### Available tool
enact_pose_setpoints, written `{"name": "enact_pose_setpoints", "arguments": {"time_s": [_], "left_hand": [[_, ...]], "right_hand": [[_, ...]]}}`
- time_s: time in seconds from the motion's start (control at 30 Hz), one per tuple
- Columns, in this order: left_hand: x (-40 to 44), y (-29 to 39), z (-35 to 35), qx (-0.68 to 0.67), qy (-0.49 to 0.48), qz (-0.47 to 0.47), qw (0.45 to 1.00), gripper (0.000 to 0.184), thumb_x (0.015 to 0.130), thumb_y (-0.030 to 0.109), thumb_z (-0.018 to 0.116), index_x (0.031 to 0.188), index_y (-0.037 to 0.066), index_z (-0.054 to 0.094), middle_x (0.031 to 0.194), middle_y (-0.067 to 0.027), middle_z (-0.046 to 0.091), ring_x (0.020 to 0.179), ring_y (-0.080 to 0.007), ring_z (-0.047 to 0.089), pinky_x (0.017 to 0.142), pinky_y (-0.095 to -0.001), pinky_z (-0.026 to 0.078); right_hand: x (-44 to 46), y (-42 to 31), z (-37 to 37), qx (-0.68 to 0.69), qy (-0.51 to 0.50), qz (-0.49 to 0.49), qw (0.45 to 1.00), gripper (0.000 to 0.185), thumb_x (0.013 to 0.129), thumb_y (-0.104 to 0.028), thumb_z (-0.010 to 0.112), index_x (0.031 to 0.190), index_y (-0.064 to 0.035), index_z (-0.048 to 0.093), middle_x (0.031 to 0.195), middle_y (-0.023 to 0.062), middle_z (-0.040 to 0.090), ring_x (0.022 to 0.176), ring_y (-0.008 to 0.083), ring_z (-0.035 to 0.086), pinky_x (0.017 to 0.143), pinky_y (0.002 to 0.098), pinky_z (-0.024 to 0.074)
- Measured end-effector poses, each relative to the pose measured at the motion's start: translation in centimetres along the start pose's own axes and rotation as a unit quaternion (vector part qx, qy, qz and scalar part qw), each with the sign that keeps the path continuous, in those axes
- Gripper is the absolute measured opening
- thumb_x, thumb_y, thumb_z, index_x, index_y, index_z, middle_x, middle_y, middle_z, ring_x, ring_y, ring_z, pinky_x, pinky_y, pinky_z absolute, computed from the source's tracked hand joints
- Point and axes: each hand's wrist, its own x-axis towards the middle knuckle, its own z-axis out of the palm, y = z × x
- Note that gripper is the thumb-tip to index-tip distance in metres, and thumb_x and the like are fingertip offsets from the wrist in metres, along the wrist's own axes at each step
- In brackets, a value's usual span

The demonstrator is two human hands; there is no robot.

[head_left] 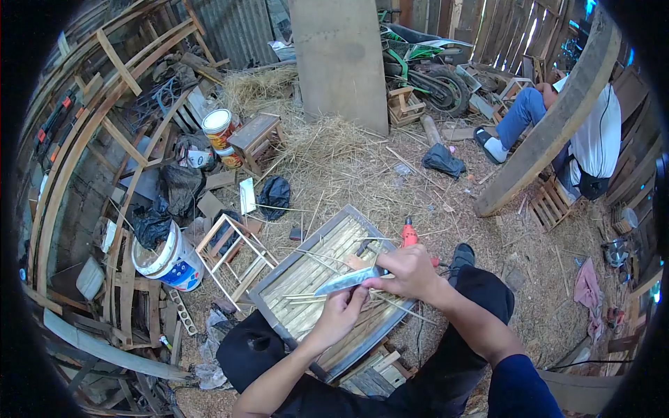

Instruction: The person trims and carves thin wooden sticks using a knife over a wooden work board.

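My right hand (408,274) is closed around the handle of a knife (347,281), its broad blade pointing left. Just below the blade, my left hand (339,315) is closed on thin bamboo strips (301,299) that run out to the left. Both hands are above a framed panel (263,284) covered with pale slats, which lies tilted across my knees. More loose strips cross the panel. Near its upper edge, a dark curved object is partly hidden by the strips.
A red power tool (409,233) stands beyond the panel. At left are a white bucket (182,259), a wooden frame (233,254) and a stool (256,136). A slanted post (557,132) rises at right, with a seated person behind it. Straw covers the floor.
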Motion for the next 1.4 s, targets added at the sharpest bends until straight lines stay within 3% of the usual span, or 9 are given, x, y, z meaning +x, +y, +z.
{"name": "enact_pose_setpoints", "arguments": {"time_s": [0.17, 0.37, 0.57, 0.7, 0.8, 0.83, 0.97, 1.1, 1.4], "left_hand": [[0.1, 1.5, 0.6, -0.078, 0.023, 0.028, 0.996, 0.028, 0.105, 0.026, 0.048, 0.104, -0.001, 0.058, 0.082, 0.0025, 0.05, 0.071, -0.005, 0.044, 0.061, -0.0227, 0.036], [-0.7, 1.9, -0.5, -0.055, -0.008, -0.003, 0.998, 0.024, 0.105, 0.024, 0.049, 0.103, 0.002, 0.057, 0.076, 0.0045, 0.044, 0.066, -0.0029, 0.038, 0.057, -0.02, 0.032], [-2.1, 0.8, -1.1, -0.064, -0.038, 0.046, 0.996, 0.025, 0.105, 0.027, 0.047, 0.107, 0.005, 0.056, 0.073, 0.0043, 0.043, 0.061, -0.0028, 0.035, 0.053, -0.0203, 0.029], [-2.1, 0.7, -2.3, -0.218, -0.01, -0.055, 0.974, 0.027, 0.106, 0.03, 0.044, 0.115, 0.007, 0.053, 0.073, -0.0002, 0.053, 0.055, -0.0049, 0.038, 0.048, -0.0216, 0.029], [-1.3, -1.0, -2.9, -0.26, 0.038, -0.013, 0.965, 0.025, 0.105, 0.028, 0.045, 0.114, 0.006, 0.053, 0.08, -0.0037, 0.06, 0.06, -0.0053, 0.044, 0.053, -0.0213, 0.034], [-1.0, -1.2, -3.1, -0.237, 0.057, -0.006, 0.97, 0.023, 0.105, 0.026, 0.046, 0.114, 0.005, 0.053, 0.09, -0.0077, 0.066, 0.072, -0.0101, 0.055, 0.07, -0.0251, 0.046], [0.3, 0.2, -2.3, -0.287, 0.095, 0.026, 0.953, 0.023, 0.103, 0.025, 0.049, 0.114, 0.005, 0.054, 0.105, -0.0113, 0.069, 0.116, -0.0203, 0.059, 0.103, -0.0369, 0.042], [1.1, 1.2, -1.8, -0.335, 0.096, -0.017, 0.937, 0.024, 0.103, 0.025, 0.05, 0.114, 0.004, 0.054, 0.124, -0.0172, 0.065, 0.12, -0.0224, 0.058, 0.104, -0.0384, 0.041], [2.0, 1.7, -3.1, -0.286, 0.157, 0.018, 0.945, 0.027, 0.102, 0.026, 0.053, 0.109, 0.002, 0.063, 0.115, -0.0147, 0.068, 0.112, -0.0183, 0.061, 0.106, -0.0368, 0.039]], "right_hand": [[0.4, 1.3, -1.0, -0.023, 0.009, 0.003, 1.0, 0.045, 0.078, -0.049, 0.074, 0.069, -0.0087, 0.057, 0.053, 0.0042, 0.054, 0.046, 0.0221, 0.057, 0.044, 0.0348, 0.0425], [0.1, 1.6, -2.3, -0.032, 0.025, 0.025, 0.999, 0.043, 0.079, -0.047, 0.074, 0.07, -0.009, 0.057, 0.053, 0.0054, 0.054, 0.046, 0.0232, 0.058, 0.044, 0.0351, 0.0422], [-1.2, 5.6, -5.7, -0.114, 0.103, 0.255, 0.955, 0.034, 0.084, -0.04, 0.073, 0.078, -0.0077, 0.062, 0.057, 0.0108, 0.057, 0.048, 0.0285, 0.058, 0.046, 0.0371, 0.0427], [-1.7, 4.6, -5.5, -0.047, 0.05, 0.341, 0.937, 0.029, 0.087, -0.034, 0.072, 0.083, -0.0057, 0.064, 0.059, 0.0132, 0.056, 0.054, 0.0282, 0.059, 0.051, 0.0397, 0.0427], [-1.8, 1.4, -2.5, 0.121, -0.018, 0.321, 0.939, 0.029, 0.087, -0.032, 0.073, 0.087, -0.0037, 0.064, 0.064, 0.0074, 0.058, 0.058, 0.0157, 0.056, 0.053, 0.0341, 0.0425], [-1.6, 0.2, -1.7, 0.192, -0.075, 0.33, 0.921, 0.029, 0.088, -0.03, 0.073, 0.089, -0.003, 0.064, 0.068, 0.0038, 0.059, 0.062, 0.0115, 0.054, 0.056, 0.031, 0.0427], [-1.7, -4.0, 2.4, 0.373, -0.135, 0.266, 0.878, 0.024, 0.09, -0.027, 0.072, 0.094, -0.0037, 0.065, 0.072, -0.0048, 0.055, 0.065, 0.0047, 0.047, 0.059, 0.0246, 0.0401], [-2.0, -4.6, 6.3, 0.412, -0.072, 0.258, 0.871, 0.022, 0.089, -0.024, 0.074, 0.094, -0.0051, 0.064, 0.072, -0.0063, 0.05, 0.067, 0.0032, 0.044, 0.058, 0.0213, 0.0354], [-1.0, -2.5, 5.9, 0.48, -0.049, 0.376, 0.791, 0.015, 0.093, -0.019, 0.069, 0.096, -0.0044, 0.066, 0.075, -0.0077, 0.056, 0.064, -0.0007, 0.044, 0.055, 0.0187, 0.0324]]}}
